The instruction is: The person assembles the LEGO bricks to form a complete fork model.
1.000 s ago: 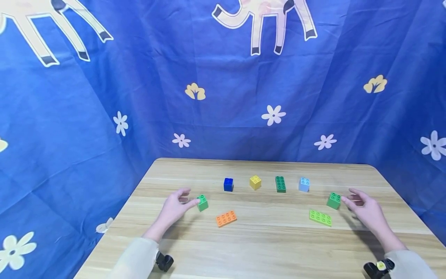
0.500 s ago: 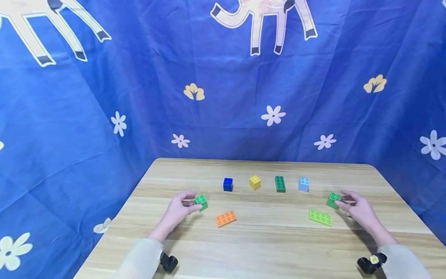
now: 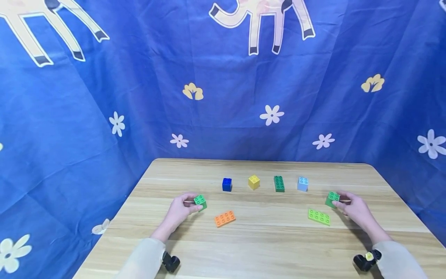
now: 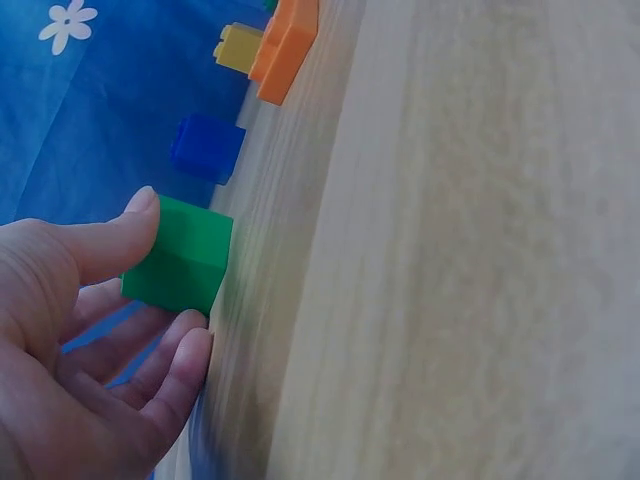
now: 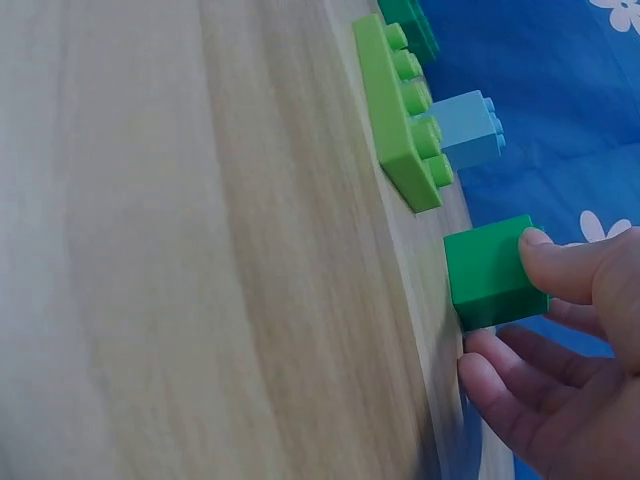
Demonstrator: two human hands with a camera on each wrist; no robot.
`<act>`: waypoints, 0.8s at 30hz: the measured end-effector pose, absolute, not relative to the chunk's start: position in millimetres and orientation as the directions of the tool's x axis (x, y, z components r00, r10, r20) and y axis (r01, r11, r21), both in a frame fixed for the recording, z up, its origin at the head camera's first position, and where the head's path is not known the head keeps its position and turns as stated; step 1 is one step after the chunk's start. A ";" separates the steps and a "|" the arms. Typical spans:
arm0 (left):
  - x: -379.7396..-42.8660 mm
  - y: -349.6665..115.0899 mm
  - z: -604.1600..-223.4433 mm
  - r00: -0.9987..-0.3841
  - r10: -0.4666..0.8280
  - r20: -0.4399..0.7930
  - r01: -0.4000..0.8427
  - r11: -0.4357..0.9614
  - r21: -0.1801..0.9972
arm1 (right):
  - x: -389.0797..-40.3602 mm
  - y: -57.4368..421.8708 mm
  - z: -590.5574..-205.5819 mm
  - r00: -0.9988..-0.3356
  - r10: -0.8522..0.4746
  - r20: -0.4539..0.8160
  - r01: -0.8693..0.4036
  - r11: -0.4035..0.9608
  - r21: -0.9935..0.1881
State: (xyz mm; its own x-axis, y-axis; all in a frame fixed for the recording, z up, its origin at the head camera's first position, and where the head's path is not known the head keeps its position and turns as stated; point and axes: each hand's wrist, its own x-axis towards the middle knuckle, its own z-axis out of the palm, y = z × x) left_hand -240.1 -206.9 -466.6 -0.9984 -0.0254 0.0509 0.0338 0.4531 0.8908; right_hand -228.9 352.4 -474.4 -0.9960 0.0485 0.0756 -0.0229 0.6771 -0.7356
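Note:
On the left side of the table, my left hand holds a green building brick between thumb and fingers. The left wrist view shows the thumb against one face of this green brick, with the fingers curled around its far side. Over on the right, my right hand pinches a second green building brick. Its thumb lies on the upper side of that brick in the right wrist view, and the other fingers are partly hidden behind. An orange brick lies nearest the left hand, a lime-green brick nearest the right.
Along the back stand a dark blue brick, a yellow brick, a dark green brick and a light blue brick. A blue patterned curtain hangs behind the wooden table.
Both hands have moved inward to the green bricks and closed thumb and fingers on them. The bricks stay at about the same places.

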 end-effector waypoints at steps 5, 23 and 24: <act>-241.4 -207.6 -470.6 -0.998 -0.037 0.043 0.022 0.456 0.890 | -230.9 350.1 -474.4 -0.994 0.040 0.101 -0.044 0.707 -0.706; -239.2 -206.6 -458.1 -1.000 -0.015 0.017 0.010 0.369 0.929 | -226.3 348.6 -465.2 -0.989 0.067 0.132 -0.053 0.668 -0.742; -238.4 -205.4 -456.9 -1.000 -0.013 0.021 0.015 0.368 0.930 | -226.0 348.3 -464.6 -0.989 0.067 0.131 -0.054 0.663 -0.747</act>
State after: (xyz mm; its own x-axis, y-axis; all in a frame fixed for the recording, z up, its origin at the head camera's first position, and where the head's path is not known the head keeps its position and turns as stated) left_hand -238.4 -205.4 -456.9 -0.9997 -0.0133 0.0211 0.0147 0.3680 0.9297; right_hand -226.0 348.3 -464.6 -0.9891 0.0671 0.1313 -0.0542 0.6630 -0.7467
